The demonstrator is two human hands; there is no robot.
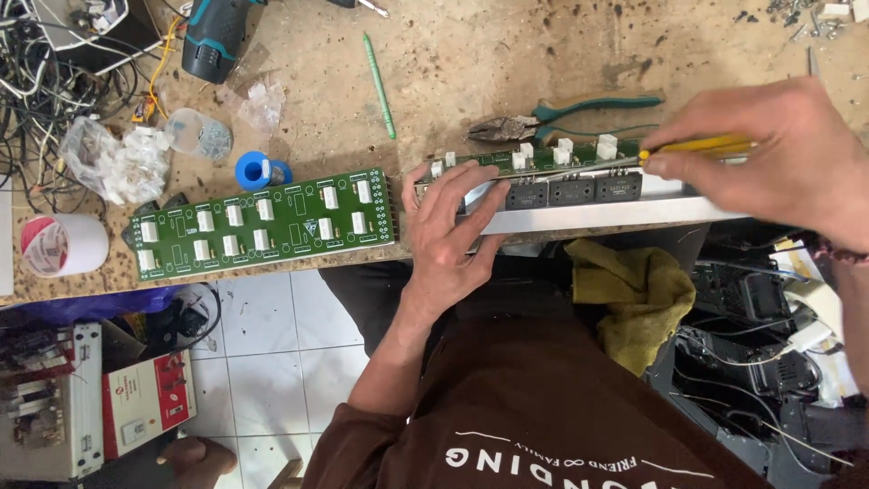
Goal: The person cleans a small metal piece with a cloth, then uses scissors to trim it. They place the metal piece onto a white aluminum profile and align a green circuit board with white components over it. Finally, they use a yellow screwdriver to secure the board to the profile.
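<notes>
Green PCB (543, 161) w/ white connectors and black transistors sits on aluminium bar (615, 213) at bench edge. Left hand (448, 231), fingers spread flat, presses bar end. Right hand (778, 158) pinches yellow-handled screwdriver (634, 158); tip hard to make out. Pliers (561, 118) just behind, second PCB (262, 222) left.

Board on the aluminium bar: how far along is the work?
Looks done: three black transistors sit in a row against the aluminium bar, under the green board. In hand: left hand steadies the bar's end; right hand works a yellow-handled screwdriver along it. Left: a second green board lies apart, unmounted. Screw tightness cannot be judged.
</notes>
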